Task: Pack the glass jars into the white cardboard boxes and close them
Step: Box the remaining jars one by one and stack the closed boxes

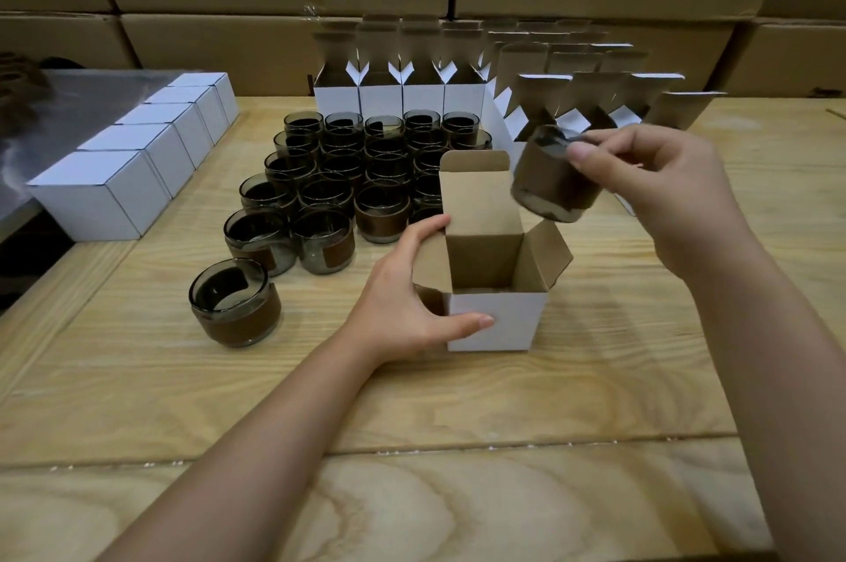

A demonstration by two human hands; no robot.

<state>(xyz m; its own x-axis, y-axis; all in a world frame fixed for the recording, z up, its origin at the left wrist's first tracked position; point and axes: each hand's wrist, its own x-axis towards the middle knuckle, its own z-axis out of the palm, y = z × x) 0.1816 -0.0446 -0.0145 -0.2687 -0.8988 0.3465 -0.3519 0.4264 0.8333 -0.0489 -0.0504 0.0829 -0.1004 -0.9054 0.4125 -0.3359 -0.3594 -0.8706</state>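
Bare forearms are reaching in from the near edge of the wooden table [458, 415], and the risk is sitting in the right hand [659, 190]: it is pinching a glass jar [556, 174] by its rim, thumb outside and fingers seemingly hooked inside, with the jar tilting and blurring above and just right of the open white box [496, 286]. A rim pinch on smooth glass is probably a weak hold, so the jar could be slipping free, striking the table or knocking the right side flap.

Left hand [412, 291] is clasping that box around its near-left corner, thumb on the white front, fingers over the left flap. If this hold is loosening, the light carton may be sliding or tipping as the jar is going in.

Tall rear flap is standing upright, and a jar coming in tilted could be catching on it or folding a side flap inward.

Farther left, the loose jars [348, 186] are crowding close together; one lone jar [235, 309] is standing near the left wrist, where a careless elbow could be toppling it. Closed boxes [137, 158] are lining the far left, open ones [403, 85] waiting behind
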